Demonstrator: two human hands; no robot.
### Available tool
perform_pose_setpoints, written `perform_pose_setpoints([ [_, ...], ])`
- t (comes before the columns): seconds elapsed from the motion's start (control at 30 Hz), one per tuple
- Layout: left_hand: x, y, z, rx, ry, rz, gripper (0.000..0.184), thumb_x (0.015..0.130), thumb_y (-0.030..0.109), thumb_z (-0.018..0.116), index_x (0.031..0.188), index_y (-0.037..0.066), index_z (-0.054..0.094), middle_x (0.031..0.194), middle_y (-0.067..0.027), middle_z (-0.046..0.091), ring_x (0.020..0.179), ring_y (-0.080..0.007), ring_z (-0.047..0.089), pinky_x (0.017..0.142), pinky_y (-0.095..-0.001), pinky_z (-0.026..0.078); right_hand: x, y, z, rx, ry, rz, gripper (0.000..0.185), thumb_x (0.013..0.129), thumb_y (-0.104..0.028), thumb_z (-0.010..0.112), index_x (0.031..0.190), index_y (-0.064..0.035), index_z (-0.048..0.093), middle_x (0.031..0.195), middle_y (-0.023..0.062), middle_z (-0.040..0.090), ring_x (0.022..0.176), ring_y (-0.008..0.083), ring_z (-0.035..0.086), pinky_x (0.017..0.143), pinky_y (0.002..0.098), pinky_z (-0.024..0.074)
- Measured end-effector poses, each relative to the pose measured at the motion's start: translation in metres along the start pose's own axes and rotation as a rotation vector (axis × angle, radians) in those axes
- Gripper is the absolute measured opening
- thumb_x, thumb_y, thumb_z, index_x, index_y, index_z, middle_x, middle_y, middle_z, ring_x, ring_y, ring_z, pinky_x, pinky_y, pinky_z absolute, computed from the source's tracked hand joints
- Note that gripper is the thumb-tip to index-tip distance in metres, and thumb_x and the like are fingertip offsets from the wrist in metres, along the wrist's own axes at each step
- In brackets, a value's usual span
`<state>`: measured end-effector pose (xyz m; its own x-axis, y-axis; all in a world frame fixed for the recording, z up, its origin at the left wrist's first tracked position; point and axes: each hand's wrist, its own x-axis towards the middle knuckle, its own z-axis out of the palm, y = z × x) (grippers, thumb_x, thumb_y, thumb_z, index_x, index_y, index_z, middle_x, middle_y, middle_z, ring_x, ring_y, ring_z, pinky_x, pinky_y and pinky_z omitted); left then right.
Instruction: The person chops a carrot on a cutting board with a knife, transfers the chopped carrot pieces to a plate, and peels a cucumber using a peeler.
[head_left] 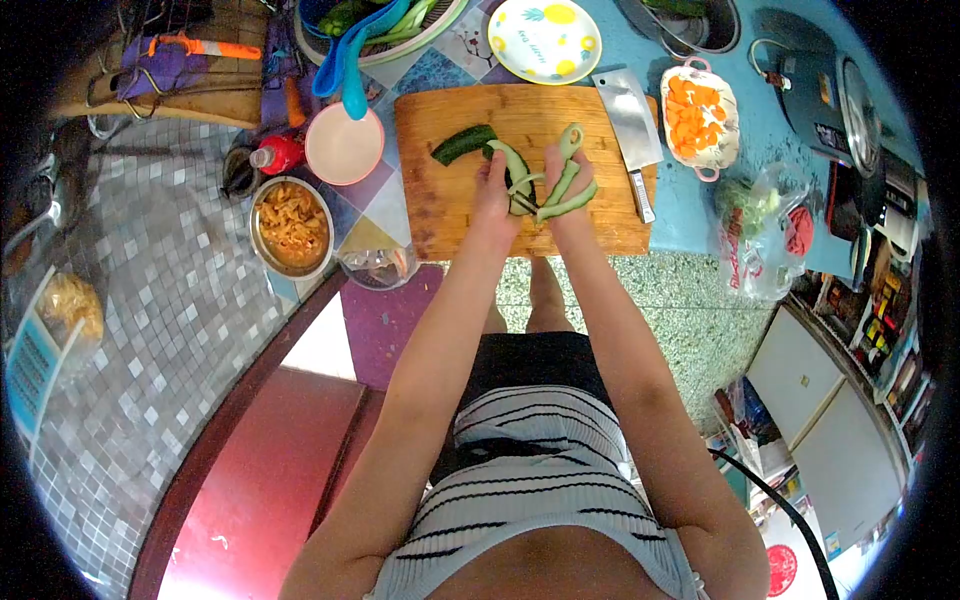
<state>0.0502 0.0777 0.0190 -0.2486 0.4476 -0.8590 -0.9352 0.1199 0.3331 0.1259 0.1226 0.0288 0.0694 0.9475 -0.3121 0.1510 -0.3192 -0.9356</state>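
Observation:
Both my hands are over the wooden cutting board (425,215). My left hand (491,198) is closed around a pale green cucumber piece (512,158) that sticks up past the fingers. Close beside it, my right hand (569,190) grips curved, light green cucumber strips (568,206), one end curling above the fingers. Darker bits show between the two hands; their exact shape is unclear. A dark-skinned cucumber piece (464,145) lies on the board to the upper left. Along the board's right side rests a cleaver (628,115), its handle toward me.
Sliced carrots fill a white dish (731,140) on the right, near a plastic bag (765,235). A fruit-patterned plate (500,45) sits behind the board. Left are a pink-rimmed bowl (345,145), a metal bowl (256,225) of brownish food and a red bottle (277,154).

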Motion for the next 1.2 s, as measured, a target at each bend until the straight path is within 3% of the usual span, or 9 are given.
perform_pose_setpoints([
  [0.5,-0.013,0.012,0.01,-0.025,-0.021,0.024,0.026,0.086,0.031,0.056,0.101,0.011,0.049,0.087,-0.0029,0.056,0.076,-0.017,0.054,0.064,-0.0324,0.048,0.009,-0.006,0.004,-0.073,-0.013,0.081,0.023,0.076,-0.018,0.061,0.07,0.002,0.051,0.061,0.007,0.051,0.056,0.0151,0.046,0.054,0.0318,0.0408],
  [0.6,-0.017,0.016,0.011,-0.011,-0.018,-0.001,0.03,0.089,0.027,0.052,0.113,0.011,0.041,0.099,-0.0055,0.052,0.088,-0.0175,0.052,0.071,-0.0339,0.047,0.011,-0.01,0.003,0.025,-0.047,0.147,0.022,0.077,-0.019,0.061,0.072,0.0008,0.052,0.062,0.0054,0.052,0.057,0.0143,0.046,0.055,0.0312,0.0408],
  [0.67,-0.024,0.019,0.008,0.065,-0.147,-0.117,0.027,0.089,0.027,0.052,0.109,0.011,0.045,0.096,-0.0048,0.052,0.083,-0.0171,0.053,0.068,-0.033,0.047,0.024,0.002,-0.003,0.069,-0.063,0.179,0.022,0.078,-0.02,0.06,0.074,0.0002,0.052,0.067,0.0051,0.054,0.061,0.0133,0.046,0.057,0.0302,0.0405],
  [0.9,-0.039,0.025,-0.003,0.133,-0.243,-0.253,0.025,0.089,0.028,0.053,0.107,0.011,0.048,0.091,-0.0034,0.054,0.075,-0.0164,0.055,0.064,-0.0296,0.049,0.04,-0.003,-0.001,0.021,-0.182,0.207,0.019,0.08,-0.018,0.059,0.085,-0.0012,0.053,0.074,0.005,0.054,0.071,0.0132,0.051,0.063,0.0297,0.0417],
  [0.93,-0.043,0.027,-0.004,0.18,-0.283,-0.262,0.026,0.088,0.03,0.052,0.105,0.01,0.051,0.089,-0.0042,0.056,0.072,-0.016,0.056,0.06,-0.0289,0.05,0.046,-0.003,-0.002,0.222,-0.208,0.22,0.02,0.079,-0.019,0.059,0.086,-0.0012,0.052,0.074,0.0049,0.054,0.069,0.0146,0.052,0.062,0.0305,0.042],
  [1.03,-0.057,0.035,-0.005,0.239,-0.339,-0.273,0.031,0.088,0.034,0.052,0.104,0.009,0.054,0.088,-0.0057,0.059,0.068,-0.0156,0.057,0.057,-0.027,0.05,0.06,0.009,-0.007,0.244,-0.262,0.041,0.023,0.079,-0.023,0.058,0.08,-0.0012,0.052,0.069,0.0047,0.053,0.063,0.0179,0.054,0.056,0.0332,0.042],
  [1.1,-0.057,0.036,-0.007,0.245,-0.358,-0.273,0.033,0.087,0.037,0.052,0.104,0.009,0.054,0.09,-0.0064,0.06,0.068,-0.0156,0.058,0.058,-0.0259,0.05,0.08,0.021,-0.008,-0.423,-0.165,-0.232,0.025,0.078,-0.024,0.059,0.072,-0.0007,0.052,0.062,0.0049,0.051,0.056,0.0169,0.052,0.051,0.0335,0.0415],
  [1.13,-0.052,0.034,-0.01,0.217,-0.385,-0.281,0.034,0.087,0.039,0.051,0.104,0.009,0.054,0.088,-0.0061,0.059,0.067,-0.0152,0.057,0.057,-0.0257,0.049,0.082,0.018,-0.001,-0.222,-0.077,0.15,0.024,0.077,-0.021,0.059,0.068,-0.0006,0.051,0.057,0.0048,0.05,0.052,0.015,0.048,0.047,0.0335,0.0398],
  [1.2,-0.043,0.03,-0.016,0.182,-0.405,-0.287,0.035,0.087,0.04,0.051,0.103,0.009,0.055,0.086,-0.0058,0.059,0.067,-0.0148,0.056,0.057,-0.0255,0.049,0.071,0.01,-0.003,-0.051,-0.07,0.105,0.024,0.077,-0.021,0.059,0.068,-0.0005,0.052,0.057,0.0046,0.05,0.051,0.0143,0.046,0.047,0.0337,0.0386],
])
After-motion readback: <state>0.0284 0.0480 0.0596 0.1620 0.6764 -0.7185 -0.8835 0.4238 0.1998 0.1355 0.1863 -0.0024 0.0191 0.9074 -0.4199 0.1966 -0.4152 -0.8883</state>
